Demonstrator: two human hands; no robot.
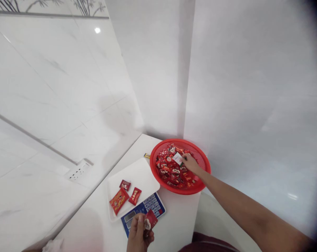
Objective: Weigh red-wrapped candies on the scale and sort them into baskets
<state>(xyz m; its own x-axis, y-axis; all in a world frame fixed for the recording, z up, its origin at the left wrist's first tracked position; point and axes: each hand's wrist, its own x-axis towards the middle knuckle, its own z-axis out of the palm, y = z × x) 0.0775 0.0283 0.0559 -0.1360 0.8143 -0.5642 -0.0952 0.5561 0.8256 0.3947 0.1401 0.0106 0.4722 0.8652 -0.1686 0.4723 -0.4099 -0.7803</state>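
Note:
My left hand (138,231) is closed on a red wrapped snack packet (150,220), which it holds above the front of a blue-faced digital scale (155,205). My right hand (191,163) reaches into a red plastic basket (207,164) full of small, mostly red wrapped sweets (171,169). Its fingers pinch the edge of a white packet with a bit of green (177,159). On the white scale pan (145,171) lie a larger orange-red packet (118,201), a small red packet (135,196) and a dark red packet (125,184).
The basket and scale stand on a white table (174,213) set in a corner. A pale wall panel (247,87) rises behind the basket, and a marble-look wall (55,80) runs along the left. A small yellow-and-black item (147,155) lies between pan and basket.

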